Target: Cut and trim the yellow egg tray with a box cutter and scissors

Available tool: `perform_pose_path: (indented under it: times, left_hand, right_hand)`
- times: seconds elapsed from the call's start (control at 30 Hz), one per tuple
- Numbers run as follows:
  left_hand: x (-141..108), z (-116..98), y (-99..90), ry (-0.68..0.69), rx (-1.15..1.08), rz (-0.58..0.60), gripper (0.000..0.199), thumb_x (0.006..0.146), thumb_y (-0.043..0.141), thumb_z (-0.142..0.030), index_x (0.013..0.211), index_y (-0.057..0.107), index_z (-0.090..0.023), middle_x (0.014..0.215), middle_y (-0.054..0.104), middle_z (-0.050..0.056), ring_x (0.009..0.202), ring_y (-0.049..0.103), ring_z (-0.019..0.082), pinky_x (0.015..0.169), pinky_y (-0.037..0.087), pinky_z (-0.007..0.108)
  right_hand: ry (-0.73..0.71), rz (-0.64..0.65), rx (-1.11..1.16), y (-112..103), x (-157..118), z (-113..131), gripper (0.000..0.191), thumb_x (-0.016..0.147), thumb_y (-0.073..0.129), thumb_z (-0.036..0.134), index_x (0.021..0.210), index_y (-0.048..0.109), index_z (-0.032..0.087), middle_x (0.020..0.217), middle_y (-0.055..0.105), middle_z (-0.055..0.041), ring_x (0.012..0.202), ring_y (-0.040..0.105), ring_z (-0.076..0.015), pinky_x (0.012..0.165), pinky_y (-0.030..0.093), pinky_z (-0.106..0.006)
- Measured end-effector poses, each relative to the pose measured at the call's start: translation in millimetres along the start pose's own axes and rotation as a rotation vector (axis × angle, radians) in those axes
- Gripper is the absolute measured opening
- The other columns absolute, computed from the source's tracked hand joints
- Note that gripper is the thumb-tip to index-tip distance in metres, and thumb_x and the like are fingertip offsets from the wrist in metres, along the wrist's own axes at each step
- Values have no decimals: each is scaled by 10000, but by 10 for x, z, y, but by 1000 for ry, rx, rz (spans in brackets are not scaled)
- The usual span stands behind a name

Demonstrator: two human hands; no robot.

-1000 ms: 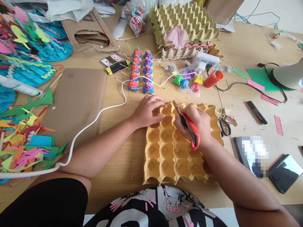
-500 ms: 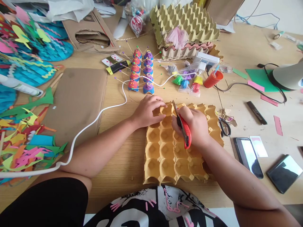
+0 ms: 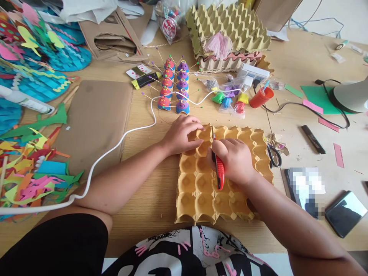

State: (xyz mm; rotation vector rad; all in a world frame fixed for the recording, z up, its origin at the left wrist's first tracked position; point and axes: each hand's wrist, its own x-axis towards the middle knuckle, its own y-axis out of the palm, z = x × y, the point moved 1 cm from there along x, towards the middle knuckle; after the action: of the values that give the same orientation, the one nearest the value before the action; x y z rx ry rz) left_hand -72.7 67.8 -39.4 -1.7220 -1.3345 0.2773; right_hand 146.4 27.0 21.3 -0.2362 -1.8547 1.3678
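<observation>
A yellow cardboard egg tray (image 3: pixel 186 205) lies on the wooden table right in front of me. At its far left corner my left hand (image 3: pixel 184 134) grips the edge, thumb and fingers bent over the cups. My right hand (image 3: pixel 234 159) is closed around a utility knife (image 3: pixel 220 172) with a red handle. The knife's thin blade points away from me and meets the tray near its far edge, a little right of my left fingers. Part of the tray is hidden under my right hand and forearm.
Painted egg-cup figures (image 3: pixel 182 92) with pins stand beyond the tray. A white cable (image 3: pixel 107 151) crosses my left side. Scissors (image 3: pixel 274 155), a phone and a black device (image 3: pixel 346 212) lie right. Felt scraps (image 3: pixel 37 180) and brown cardboard (image 3: pixel 94 122) lie left.
The utility knife has turned more upright in view, its handle end swinging left and toward me. My right hand has shifted slightly toward me; my left hand stays on the tray.
</observation>
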Motion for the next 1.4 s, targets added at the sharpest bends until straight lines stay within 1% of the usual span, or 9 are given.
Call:
perform_pose_path:
  times: [0.43,0.53,0.67,0.77,0.93,1.07,1.2,1.3,1.4]
  left_hand:
    - [-8,0,-14,8,-17,-4,433,903,707,-534,1208,751,-229,1327,672,94,1239,575,309,1147,411,478]
    - [-8,3,-16,5,-21,2,435,908,701,-543,1212,749,-235,1327,671,94,1241,574,307,1151,411,475]
    - [-8,-3,-19,8,-27,-9,407,909,696,-527,1193,755,-240,1307,679,90,1229,583,299,1152,412,472]
    - [-10,-13,-19,0,-33,-8,400,903,705,-521,1186,753,-243,1306,677,89,1237,581,301,1166,404,477]
    - [-3,-22,-27,-30,-19,18,428,909,697,-565,1199,742,-254,1330,666,90,1246,569,311,1178,395,492]
    - [7,-19,-34,-15,-22,23,434,912,684,-560,1197,748,-240,1318,670,97,1247,568,307,1167,400,484]
    - [7,-1,-12,-14,-20,15,454,905,681,-577,1205,751,-243,1330,665,95,1254,560,309,1175,398,485]
    - [3,8,11,-22,-10,1,438,903,688,-551,1205,751,-241,1339,663,95,1267,557,311,1193,388,487]
    - [2,7,17,-21,-5,-16,423,892,705,-526,1195,756,-235,1331,667,97,1267,561,312,1192,391,488]
  right_hand:
    - [73,-49,124,-116,41,-16,214,897,526,193,705,450,247,547,409,56,508,276,-119,521,273,-285]
    - [165,-42,193,-123,30,-79,188,904,541,259,735,458,259,548,453,52,496,356,-126,515,310,-282]
    - [295,-81,332,-125,-2,-163,144,913,567,327,813,478,273,591,546,42,496,477,-139,540,416,-283]
    - [334,-54,321,-86,-17,-188,127,944,545,342,847,494,278,649,610,8,546,551,-172,570,456,-306]
    - [295,24,212,-12,-5,-173,176,961,532,365,815,530,266,618,564,2,558,512,-185,581,419,-312]
    - [233,3,153,-24,16,-128,235,975,503,362,773,525,245,571,487,28,532,411,-141,555,335,-280]
    - [161,38,105,-5,32,-67,254,1000,471,295,758,517,235,571,483,31,530,313,-132,551,275,-290]
    - [117,52,85,39,38,-46,260,1024,461,299,788,540,226,600,510,23,544,313,-138,559,272,-295]
    - [128,93,85,44,35,-41,270,1042,465,343,812,546,227,622,528,15,554,323,-143,568,276,-297]
